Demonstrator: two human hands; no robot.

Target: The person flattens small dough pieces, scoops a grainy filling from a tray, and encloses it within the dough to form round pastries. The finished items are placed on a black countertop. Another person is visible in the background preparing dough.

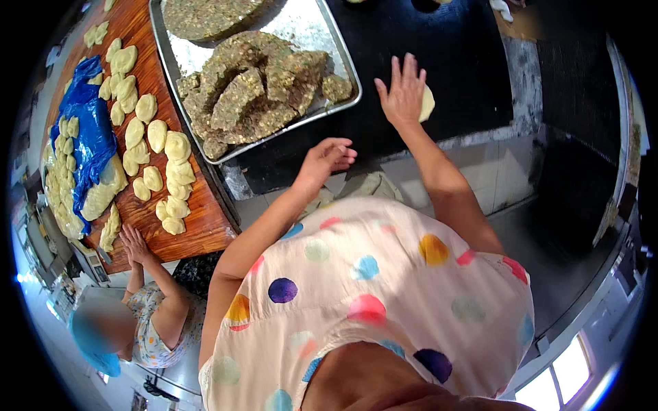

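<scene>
My right hand (403,92) lies flat on the black work surface (466,75), fingers spread. A pale, flattened piece of dough (427,104) shows beside and partly under its palm edge; the rest is hidden. My left hand (327,162) hovers at the near edge of the black surface, fingers loosely bent and a little apart, with nothing visible in them. Nearest to it is a metal tray (351,103) holding torn lumps of speckled, greenish-brown filling (240,96) and a larger rounded slab of the same filling (209,15).
On the wooden table (205,212) at left lie several dough pieces (178,147) and a large dough mass (106,188) partly under blue plastic (92,137). A co-worker's hands (137,246) meet at that table's near edge. A dark panel (582,89) stands at right.
</scene>
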